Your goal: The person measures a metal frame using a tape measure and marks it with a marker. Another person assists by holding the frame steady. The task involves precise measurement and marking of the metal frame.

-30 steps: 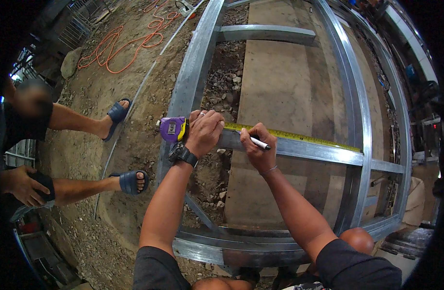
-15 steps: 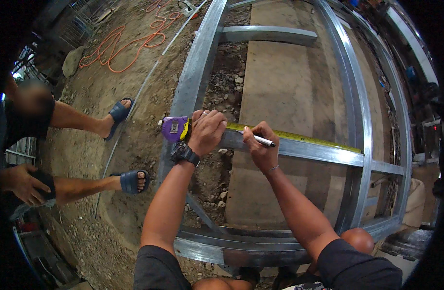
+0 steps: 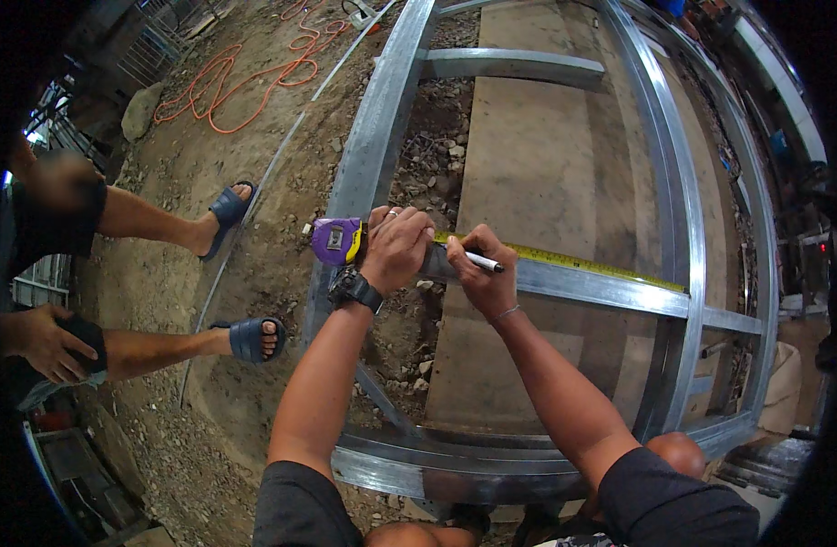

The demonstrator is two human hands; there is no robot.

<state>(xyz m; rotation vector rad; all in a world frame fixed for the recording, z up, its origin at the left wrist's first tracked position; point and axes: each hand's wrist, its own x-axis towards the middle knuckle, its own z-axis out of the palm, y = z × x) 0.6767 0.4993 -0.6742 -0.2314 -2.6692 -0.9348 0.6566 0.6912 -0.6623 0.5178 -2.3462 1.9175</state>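
My left hand (image 3: 398, 248), with a dark watch on its wrist, is closed over the blade at the mouth of a purple and yellow tape measure (image 3: 334, 241). The yellow blade (image 3: 587, 265) runs right from there along a shiny metal crossbar (image 3: 600, 291) to the long rail at the right. My right hand (image 3: 485, 283) grips a white and black marker pen (image 3: 484, 262), its tip end close to my left fingers at the blade's edge. Fingers of both hands partly hide the blade and the bar beneath.
Metal tubes form a large frame around me, with a long left rail (image 3: 368, 137) and another crossbar (image 3: 518, 66) farther off. A brown board (image 3: 537, 173) lies below. At the left are another person's sandaled feet (image 3: 247, 340). An orange cord (image 3: 220, 91) lies coiled on the dirt.
My right hand and the marker pen have shifted slightly left, closer to my left hand. The left hand keeps its place on the tape measure.
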